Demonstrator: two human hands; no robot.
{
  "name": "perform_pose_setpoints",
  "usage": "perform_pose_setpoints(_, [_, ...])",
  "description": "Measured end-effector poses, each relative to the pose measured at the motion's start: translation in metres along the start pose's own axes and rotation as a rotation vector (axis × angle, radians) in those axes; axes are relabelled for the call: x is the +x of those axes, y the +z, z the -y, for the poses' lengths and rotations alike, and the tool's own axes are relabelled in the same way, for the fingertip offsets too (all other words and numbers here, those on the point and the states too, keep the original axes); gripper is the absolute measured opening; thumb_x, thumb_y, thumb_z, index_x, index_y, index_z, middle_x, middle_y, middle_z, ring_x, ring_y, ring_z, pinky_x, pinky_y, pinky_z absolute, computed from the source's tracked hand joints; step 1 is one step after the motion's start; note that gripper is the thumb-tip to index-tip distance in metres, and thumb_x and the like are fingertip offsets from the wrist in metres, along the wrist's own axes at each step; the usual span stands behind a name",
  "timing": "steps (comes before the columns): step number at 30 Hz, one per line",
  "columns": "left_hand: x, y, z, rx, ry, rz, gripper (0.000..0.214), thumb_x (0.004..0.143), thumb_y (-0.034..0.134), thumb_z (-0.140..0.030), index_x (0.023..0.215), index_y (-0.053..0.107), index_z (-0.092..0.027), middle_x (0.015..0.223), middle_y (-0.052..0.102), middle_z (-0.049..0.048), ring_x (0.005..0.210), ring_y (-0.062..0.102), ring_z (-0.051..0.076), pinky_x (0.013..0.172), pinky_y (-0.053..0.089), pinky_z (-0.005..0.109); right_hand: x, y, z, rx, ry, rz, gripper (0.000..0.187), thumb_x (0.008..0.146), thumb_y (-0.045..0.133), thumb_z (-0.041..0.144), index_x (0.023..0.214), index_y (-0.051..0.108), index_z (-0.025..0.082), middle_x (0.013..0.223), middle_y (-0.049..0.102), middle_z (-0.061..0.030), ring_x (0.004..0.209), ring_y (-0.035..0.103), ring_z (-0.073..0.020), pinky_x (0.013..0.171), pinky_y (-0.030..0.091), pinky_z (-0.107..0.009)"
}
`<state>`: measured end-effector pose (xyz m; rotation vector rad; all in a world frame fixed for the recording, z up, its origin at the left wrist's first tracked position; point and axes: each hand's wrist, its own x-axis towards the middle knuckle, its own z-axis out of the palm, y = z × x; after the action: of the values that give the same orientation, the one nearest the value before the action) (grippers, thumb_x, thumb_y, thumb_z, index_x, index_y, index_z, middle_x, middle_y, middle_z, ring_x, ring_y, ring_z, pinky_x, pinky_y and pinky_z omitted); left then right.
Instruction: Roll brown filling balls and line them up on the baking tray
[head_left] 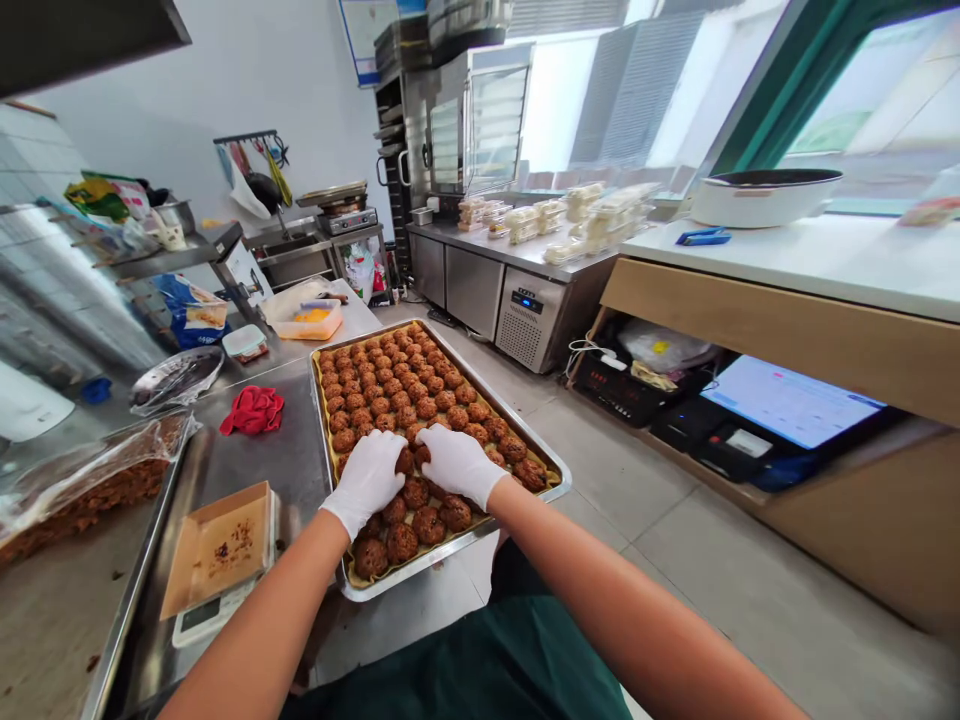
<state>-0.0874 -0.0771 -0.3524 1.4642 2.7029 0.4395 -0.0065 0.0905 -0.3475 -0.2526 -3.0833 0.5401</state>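
Observation:
A metal baking tray (559, 482), lined with yellowish paper, holds rows of brown, rough-surfaced food balls (402, 542). My left hand (369, 478), in a white glove, reaches over the tray's near half with its fingers curled round a brown ball (405, 461). Close beside it, my right hand (461, 462), also gloved in white, has its fingertips bent onto another brown ball (422, 455). Both balls are partly covered by the fingers. Whether either is lifted off the paper, I cannot tell.
On the steel table left of the tray are a red cloth (253, 411) and a kitchen scale (214, 615) bearing a cardboard tray (187, 560) with crumbs. A plastic-covered tray of brown mixture (90, 500) lies farther left. Clear boxes (525, 224) stand on the back counter.

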Motion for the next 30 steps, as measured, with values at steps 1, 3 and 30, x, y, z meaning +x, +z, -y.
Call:
perform_pose_setpoints(1, [0.003,0.005,0.002,0.007,0.015,0.026,0.032,0.079,0.066,-0.01,0.11,0.065,-0.017,0.112,0.068,0.0108,0.114,0.062,0.029,0.108,0.049,0.046,0.005,0.002,-0.001,-0.02,-0.016,0.047,0.026,0.087,0.068,0.028,0.111,0.068,0.017,0.108,0.072,-0.01,0.096,0.071,-0.0271,0.086,0.058,-0.046])
perform_pose_setpoints(3, [0.004,0.011,0.004,0.003,0.032,0.067,0.028,0.08,0.064,-0.01,0.106,0.065,-0.018,0.113,0.068,0.0098,0.109,0.065,0.026,0.103,0.052,0.041,0.01,0.004,-0.003,-0.046,-0.042,0.125,0.03,0.087,0.072,0.033,0.112,0.068,0.018,0.11,0.072,-0.008,0.1,0.069,-0.0259,0.09,0.058,-0.048])
perform_pose_setpoints(30, [-0.177,0.041,-0.093,-0.088,-0.033,-0.557,0.05,0.1,0.038,-0.043,0.13,0.069,-0.02,0.116,0.078,0.0141,0.112,0.074,0.026,0.107,0.057,0.046,-0.15,0.058,0.144,1.64,0.189,-0.037,0.057,0.099,0.041,0.062,0.066,0.071,0.028,0.08,0.08,-0.0117,0.095,0.077,-0.0244,0.074,0.065,-0.038])
